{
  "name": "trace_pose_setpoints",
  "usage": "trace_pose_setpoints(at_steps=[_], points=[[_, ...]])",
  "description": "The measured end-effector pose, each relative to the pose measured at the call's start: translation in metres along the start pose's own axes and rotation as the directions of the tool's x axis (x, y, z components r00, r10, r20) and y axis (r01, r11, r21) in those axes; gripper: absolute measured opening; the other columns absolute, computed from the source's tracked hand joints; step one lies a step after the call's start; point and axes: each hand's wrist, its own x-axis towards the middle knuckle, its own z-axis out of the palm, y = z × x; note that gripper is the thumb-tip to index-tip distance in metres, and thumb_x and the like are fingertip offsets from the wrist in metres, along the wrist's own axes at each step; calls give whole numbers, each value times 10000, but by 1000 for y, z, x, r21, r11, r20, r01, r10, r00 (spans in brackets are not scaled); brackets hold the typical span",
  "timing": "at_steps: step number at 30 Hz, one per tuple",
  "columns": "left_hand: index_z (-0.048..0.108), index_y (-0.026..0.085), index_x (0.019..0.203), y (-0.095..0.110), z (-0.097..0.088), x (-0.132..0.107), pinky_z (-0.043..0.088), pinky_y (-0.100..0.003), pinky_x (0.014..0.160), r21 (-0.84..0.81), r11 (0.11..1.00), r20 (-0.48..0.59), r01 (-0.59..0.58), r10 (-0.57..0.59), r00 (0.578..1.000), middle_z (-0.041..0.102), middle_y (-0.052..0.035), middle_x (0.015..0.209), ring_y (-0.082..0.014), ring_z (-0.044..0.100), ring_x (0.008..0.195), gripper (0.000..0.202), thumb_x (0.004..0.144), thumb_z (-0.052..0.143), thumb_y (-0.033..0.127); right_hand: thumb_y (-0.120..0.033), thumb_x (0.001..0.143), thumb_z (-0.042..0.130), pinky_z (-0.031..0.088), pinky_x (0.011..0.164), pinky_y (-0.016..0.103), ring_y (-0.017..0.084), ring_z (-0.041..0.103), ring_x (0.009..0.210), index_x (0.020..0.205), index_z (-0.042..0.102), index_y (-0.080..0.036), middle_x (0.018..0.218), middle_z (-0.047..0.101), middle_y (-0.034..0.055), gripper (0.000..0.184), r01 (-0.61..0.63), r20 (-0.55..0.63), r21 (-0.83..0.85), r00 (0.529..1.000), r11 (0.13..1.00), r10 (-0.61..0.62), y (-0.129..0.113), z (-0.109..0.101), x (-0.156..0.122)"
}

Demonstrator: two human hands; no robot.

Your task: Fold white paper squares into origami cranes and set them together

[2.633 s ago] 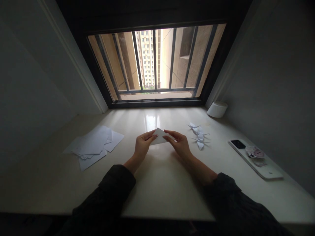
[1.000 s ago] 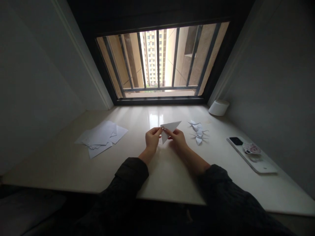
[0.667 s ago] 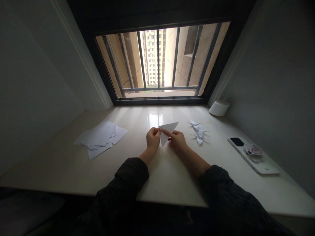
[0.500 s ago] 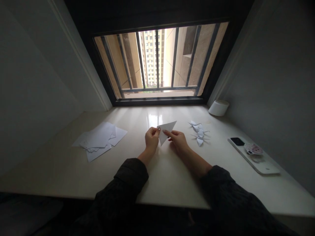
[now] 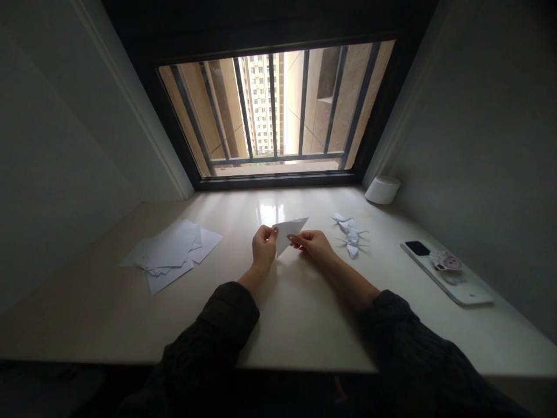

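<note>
Between my hands, a folded triangle of white paper (image 5: 289, 230) is held a little above the white sill. My left hand (image 5: 263, 245) pinches its left corner, thumb on the near face. On the other side my right hand (image 5: 314, 245) is closed on the right part of the paper, thumb and forefinger together at its edge. One tip of the triangle points up to the right, another points down. Just right of my right hand lie several small folded paper cranes (image 5: 351, 235) in a row.
A loose stack of white paper sheets (image 5: 172, 249) lies on the left of the sill (image 5: 300, 325). At the right are a white phone (image 5: 461, 285) with a cartoon grip and a white cylindrical object (image 5: 383, 190) by the wall. A barred window (image 5: 278, 110) stands behind.
The right thumb and fingers have shifted down toward the paper's lower right edge, and the paper's layers have parted slightly at the upper right. The whole view has moved slightly.
</note>
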Motion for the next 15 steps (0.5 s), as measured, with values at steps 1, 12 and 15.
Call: trace_pose_setpoints(at_steps=[1,12,15], points=[[455,178,608,1,0,0,346,-222,544,-15,1000,5,6,-6,1000,456,37,590,-99,419,559,300,767,615,375,-538,599,733,407,562,268,138,545,548,583,682,-160,594,667,55,383,12,19,-11,1000,1000,-12,0,0,0],[483,181,668,22,2,-4,386,-219,581,-127,992,90,-12,24,996,500,35,620,-100,484,595,303,753,638,427,-557,620,713,404,540,276,130,506,501,538,607,-182,536,630,34,398,70,-139,54,988,996,-62,-11,11,-14],[579,171,898,21,2,-5,438,-248,628,-128,989,213,77,-48,976,634,-15,741,-134,581,664,338,719,676,441,-556,622,711,396,536,277,126,492,497,536,608,-184,546,636,38,395,83,-189,81,980,993,-66,-10,11,-13]])
